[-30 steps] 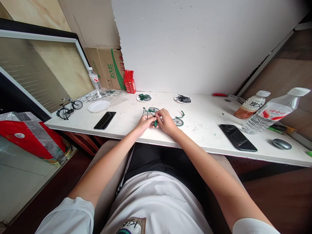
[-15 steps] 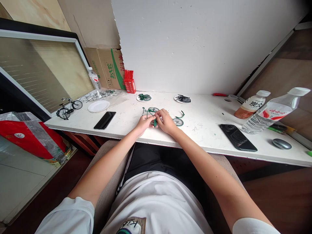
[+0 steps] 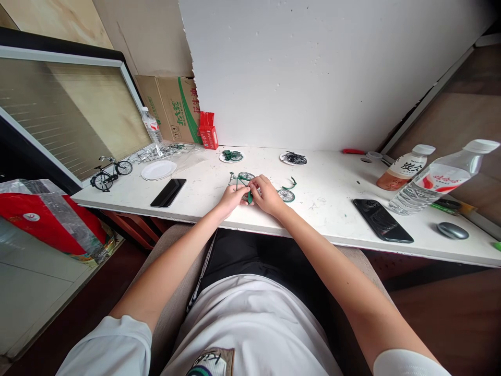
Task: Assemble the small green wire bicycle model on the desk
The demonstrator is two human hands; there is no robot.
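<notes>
Near the front edge of the white table, my left hand [image 3: 231, 199] and my right hand [image 3: 266, 194] are closed together around a green model bicycle [image 3: 241, 177]. Its handlebar end and one wheel show beyond my fingers. A small green part lies between my fingertips, which partly hide it, so its exact shape cannot be told. Just right of my right hand lie a loose spoked wheel [image 3: 286, 196] and a curved green piece [image 3: 291, 183], apart from the bicycle.
A black model bicycle [image 3: 111, 173] stands at the left by a white plate [image 3: 158, 171] and a phone [image 3: 168, 192]. Behind are plates of green parts [image 3: 232, 155] and black parts [image 3: 294, 158]. Bottles [image 3: 438, 180], another phone [image 3: 381, 221] and a mouse [image 3: 452, 230] stand right.
Almost nothing differs. Both hands stay at the green model bicycle with only tiny finger shifts, and the loose parts lie where they were.
</notes>
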